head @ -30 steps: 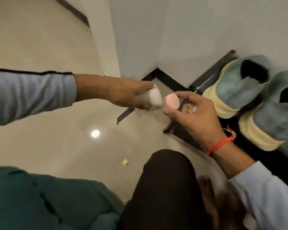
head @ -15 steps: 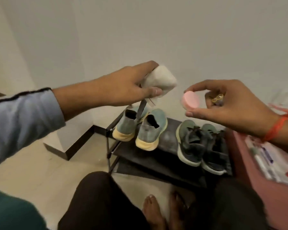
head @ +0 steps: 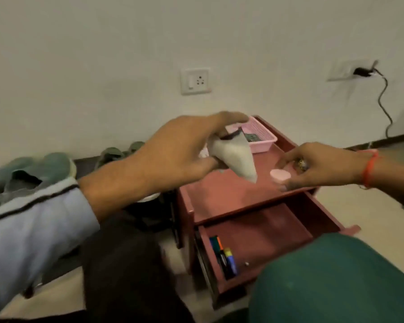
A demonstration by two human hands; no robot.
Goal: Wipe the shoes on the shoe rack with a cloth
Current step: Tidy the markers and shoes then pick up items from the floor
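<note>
Both hands over the red bench, shoes off to the left, wiping not started.

My left hand (head: 184, 150) is clamped on a small whitish bottle (head: 237, 157), neck up and blurred; my right hand (head: 317, 167) pinches its pink cap (head: 280, 176) just above the bench (head: 219, 197) top. I see no cloth in view. The shoes (head: 33, 169) sit on the rack at far left, well apart from both hands. My call: set the cap flat on the bench, clear of the edge over the open drawer (head: 261, 234), keep the bottle upright, then find the cloth and wet it before going to the shoes.
</note>
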